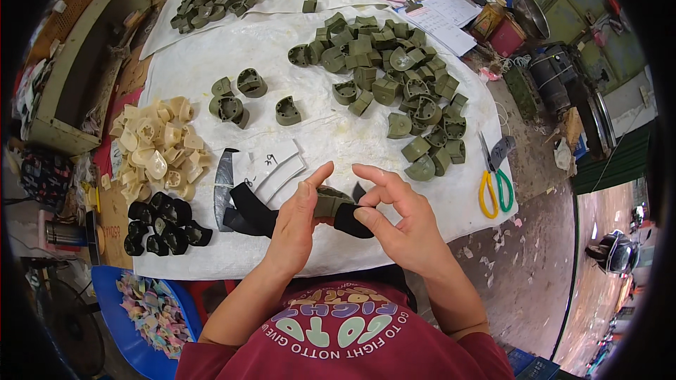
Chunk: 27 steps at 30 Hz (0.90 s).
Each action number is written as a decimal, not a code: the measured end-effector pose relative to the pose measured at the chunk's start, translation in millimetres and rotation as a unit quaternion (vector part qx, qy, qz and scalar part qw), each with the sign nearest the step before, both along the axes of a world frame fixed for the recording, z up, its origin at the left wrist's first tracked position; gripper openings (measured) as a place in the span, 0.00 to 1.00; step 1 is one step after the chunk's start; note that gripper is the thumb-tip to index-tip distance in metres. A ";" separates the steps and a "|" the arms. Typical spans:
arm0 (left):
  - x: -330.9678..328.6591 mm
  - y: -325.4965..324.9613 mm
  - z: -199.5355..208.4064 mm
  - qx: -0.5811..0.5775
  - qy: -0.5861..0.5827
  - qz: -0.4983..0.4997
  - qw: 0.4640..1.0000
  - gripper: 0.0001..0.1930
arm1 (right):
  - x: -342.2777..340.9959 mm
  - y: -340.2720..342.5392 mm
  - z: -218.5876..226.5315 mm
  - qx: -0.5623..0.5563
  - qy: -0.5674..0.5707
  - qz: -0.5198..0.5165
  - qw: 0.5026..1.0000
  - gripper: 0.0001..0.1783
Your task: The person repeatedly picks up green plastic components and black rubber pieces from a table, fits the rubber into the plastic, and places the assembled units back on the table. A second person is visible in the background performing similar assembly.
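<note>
Presently, my left grip (pixel 293 229), half-curled, holds an olive heel block (pixel 334 202) just to its right; my right grip (pixel 400 217) pinches a black strip (pixel 353 222) alongside. Left of both: black pieces (pixel 179 210).

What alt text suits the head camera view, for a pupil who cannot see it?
A person's right hand pinches a black strip beside a green heel-shaped block, the left hand at its other side, above a white sheet. More green blocks lie beyond; cream blocks and black pieces sit at left, scissors at right.
</note>
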<state>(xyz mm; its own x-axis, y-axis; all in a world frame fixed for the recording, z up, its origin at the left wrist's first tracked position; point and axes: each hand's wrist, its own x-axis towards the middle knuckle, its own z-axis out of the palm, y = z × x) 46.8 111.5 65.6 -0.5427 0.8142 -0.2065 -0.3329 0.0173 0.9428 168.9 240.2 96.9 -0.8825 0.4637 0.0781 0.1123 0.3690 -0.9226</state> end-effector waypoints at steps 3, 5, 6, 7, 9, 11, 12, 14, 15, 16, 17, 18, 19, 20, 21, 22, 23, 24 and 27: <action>-0.6 -3.8 5.5 -0.013 0.045 -0.026 0.999 0.36 | 0.2 -2.3 1.3 0.024 -0.002 -0.010 1.000 0.28; -0.2 -4.3 5.6 -0.014 0.061 -0.037 0.997 0.37 | 0.4 -3.4 1.9 0.019 0.000 -0.010 1.000 0.28; 0.0 -4.5 5.1 -0.011 0.061 -0.036 0.997 0.37 | 0.5 -3.6 2.2 0.016 0.004 -0.005 1.000 0.28; 0.2 -4.6 4.1 -0.008 0.061 -0.034 0.998 0.38 | 0.5 -3.5 2.5 0.013 0.007 -0.001 1.000 0.27; 0.5 -4.7 2.3 -0.004 0.060 -0.033 0.998 0.38 | 0.3 -2.2 4.7 -0.005 0.011 0.002 1.000 0.27; 0.2 -5.1 1.1 0.000 0.059 -0.032 0.998 0.39 | 0.2 -1.7 7.6 -0.018 0.011 0.002 1.000 0.26; 0.5 -4.8 1.5 0.001 0.062 -0.030 0.998 0.38 | 0.1 -1.7 9.2 -0.022 0.009 0.001 1.000 0.26; 1.7 -4.2 3.8 0.003 0.068 -0.025 0.997 0.38 | 0.2 -1.1 9.1 -0.025 0.010 0.003 1.000 0.25; 1.3 -4.4 5.2 0.001 0.070 -0.030 0.997 0.38 | 0.7 -0.5 7.5 -0.024 0.013 0.005 1.000 0.25; 0.3 -4.7 6.7 -0.001 0.072 -0.035 0.997 0.38 | 1.0 -0.1 6.8 -0.023 0.016 0.007 1.000 0.25; -0.4 -4.9 7.7 -0.003 0.075 -0.040 0.996 0.38 | 0.8 0.0 6.7 -0.020 0.017 0.009 1.000 0.25; -0.3 -4.8 8.2 -0.001 0.075 -0.038 0.996 0.37 | 0.6 0.1 6.6 -0.016 0.018 0.011 1.000 0.25; 0.0 -4.7 8.5 0.000 0.076 -0.036 0.996 0.36 | 0.4 0.2 6.5 -0.012 0.018 0.012 1.000 0.25; 0.6 -4.6 9.5 0.002 0.077 -0.035 0.996 0.35 | 0.7 0.2 6.7 -0.017 0.017 0.012 1.000 0.25; 1.3 -4.8 11.0 0.004 0.074 -0.037 0.997 0.33 | 0.9 0.2 6.7 -0.022 0.016 0.012 1.000 0.25; 2.1 -5.0 12.7 0.006 0.070 -0.039 0.997 0.31 | 1.1 0.1 6.8 -0.027 0.016 0.011 0.999 0.25; 2.4 -4.9 13.4 0.008 0.066 -0.042 0.997 0.29 | 1.0 -0.4 7.1 -0.036 0.019 0.008 0.999 0.25; 1.6 -4.7 11.3 0.004 0.066 -0.047 0.997 0.30 | 0.8 -1.4 7.3 -0.044 0.022 0.004 0.999 0.24; -0.2 -2.4 5.9 0.030 0.059 -0.024 0.998 0.37 | 0.7 -0.8 3.6 0.152 0.065 -0.056 0.985 0.22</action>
